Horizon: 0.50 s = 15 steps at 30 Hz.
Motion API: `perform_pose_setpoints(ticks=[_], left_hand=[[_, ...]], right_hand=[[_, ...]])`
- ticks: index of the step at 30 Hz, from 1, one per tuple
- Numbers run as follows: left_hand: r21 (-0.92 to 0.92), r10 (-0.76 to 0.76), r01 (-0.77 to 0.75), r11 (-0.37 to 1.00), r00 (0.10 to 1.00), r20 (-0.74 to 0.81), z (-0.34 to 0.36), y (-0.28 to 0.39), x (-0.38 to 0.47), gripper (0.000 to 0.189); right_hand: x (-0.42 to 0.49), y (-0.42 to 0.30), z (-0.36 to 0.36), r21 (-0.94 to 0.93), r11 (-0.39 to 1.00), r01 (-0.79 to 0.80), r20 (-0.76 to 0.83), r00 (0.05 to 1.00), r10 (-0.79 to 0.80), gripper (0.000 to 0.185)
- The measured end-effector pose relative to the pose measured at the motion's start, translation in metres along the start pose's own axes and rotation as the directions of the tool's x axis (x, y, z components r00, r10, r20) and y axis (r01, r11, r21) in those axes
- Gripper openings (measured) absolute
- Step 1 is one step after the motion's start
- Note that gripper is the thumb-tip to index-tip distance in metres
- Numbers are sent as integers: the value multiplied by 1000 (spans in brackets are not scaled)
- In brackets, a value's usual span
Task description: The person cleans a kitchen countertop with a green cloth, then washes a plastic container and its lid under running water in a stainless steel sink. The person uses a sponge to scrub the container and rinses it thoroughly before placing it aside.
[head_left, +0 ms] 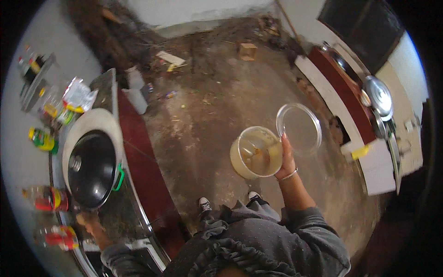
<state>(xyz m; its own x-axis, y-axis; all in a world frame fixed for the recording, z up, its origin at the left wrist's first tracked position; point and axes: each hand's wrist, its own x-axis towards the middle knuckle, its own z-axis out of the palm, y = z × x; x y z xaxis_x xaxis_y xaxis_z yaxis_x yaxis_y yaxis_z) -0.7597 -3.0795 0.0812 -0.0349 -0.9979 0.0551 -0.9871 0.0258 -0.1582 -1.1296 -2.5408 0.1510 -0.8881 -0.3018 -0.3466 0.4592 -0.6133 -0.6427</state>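
Note:
My right hand (pixel 286 157) grips a round clear plastic tub (pixel 256 152) with a little brownish residue inside. A round transparent lid (pixel 299 128) is held by the same hand, out to the right of the tub. Over the dark counter at the left, my left hand (pixel 90 223) is blurred, just below a black wok (pixel 91 169) with a green handle. The wok rests in a pale round surround. Whether the left hand touches or holds anything is not clear.
Bottles with red labels (pixel 62 237), a green bottle (pixel 43 139) and a silvery packet (pixel 79 93) line the left counter. A small cardboard box (pixel 247 52) and litter lie on the floor. A metal lid (pixel 379 96) sits on the right counter.

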Motion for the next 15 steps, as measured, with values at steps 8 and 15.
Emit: perform_pose_setpoints(ticks=[8,15], left_hand=[[-582,-340,-35,812,782,-522,-19,2,-3,39],[-852,-360,-524,7,793,-491,-118,115,-130,32]], right_hand=[[-45,-28,-50,134,974,184,-54,983,-178,34],[-103,-95,-138,166,930,327,-228,931,-286,35]])
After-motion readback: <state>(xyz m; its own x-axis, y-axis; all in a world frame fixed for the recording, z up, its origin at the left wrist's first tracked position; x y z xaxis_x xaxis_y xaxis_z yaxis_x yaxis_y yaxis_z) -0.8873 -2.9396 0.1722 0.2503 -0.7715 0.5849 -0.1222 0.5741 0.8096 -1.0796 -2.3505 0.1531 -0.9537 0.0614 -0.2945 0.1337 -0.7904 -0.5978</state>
